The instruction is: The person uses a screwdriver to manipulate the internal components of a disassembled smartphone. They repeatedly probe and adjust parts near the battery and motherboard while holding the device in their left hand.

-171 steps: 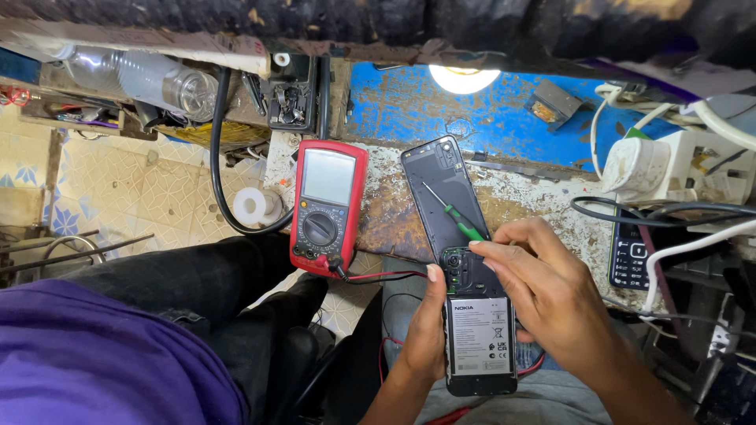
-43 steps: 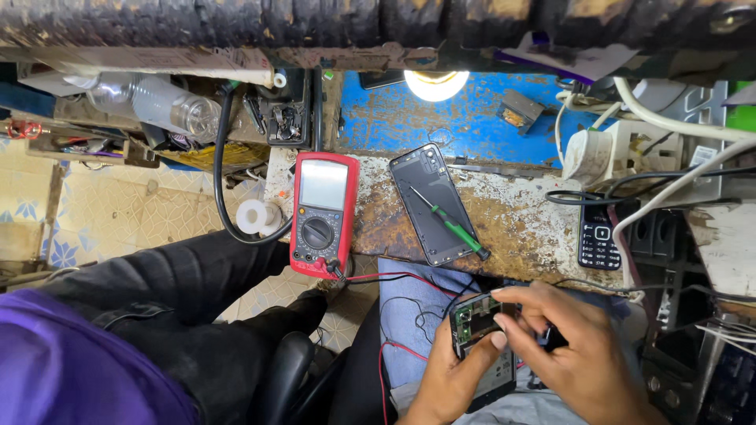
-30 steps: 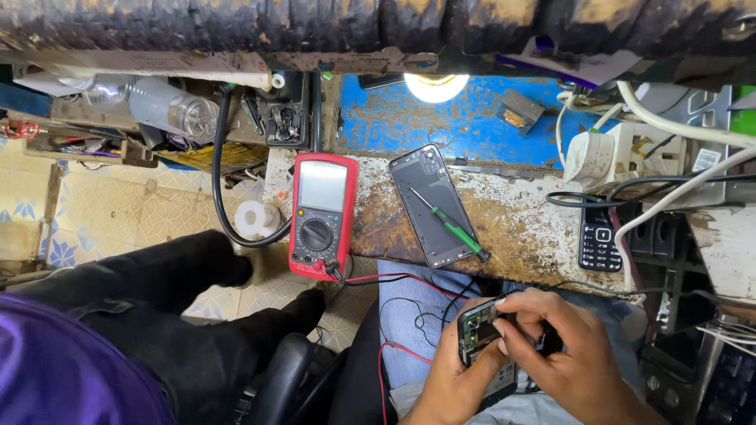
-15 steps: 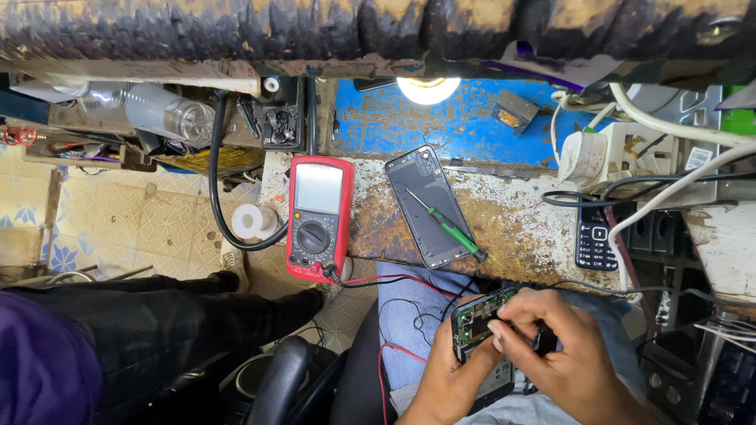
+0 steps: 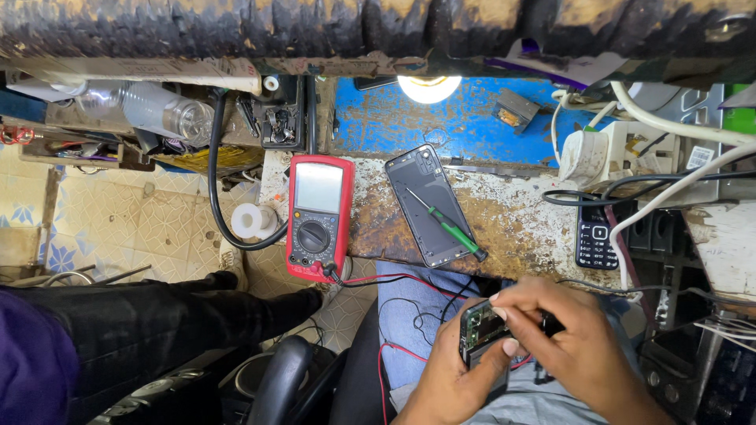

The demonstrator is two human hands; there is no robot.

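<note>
This is a small phone-repair workshop, shown by the rusty, paint-chipped worktop (image 5: 520, 228) carrying a red multimeter (image 5: 317, 216) with test leads, a phone back cover (image 5: 429, 205) with a green screwdriver (image 5: 447, 226) on it, a keypad phone (image 5: 592, 234), tangled cables and a bare lit bulb (image 5: 429, 86).

Both hands sit low and close together over the lap. The left hand (image 5: 449, 378) comes up from below, palm cupped, its thumb lying along the near side in a closed grip. The right hand (image 5: 579, 338) arches over it from the right, fingers (image 5: 524, 295) curled and pinched downward
</note>
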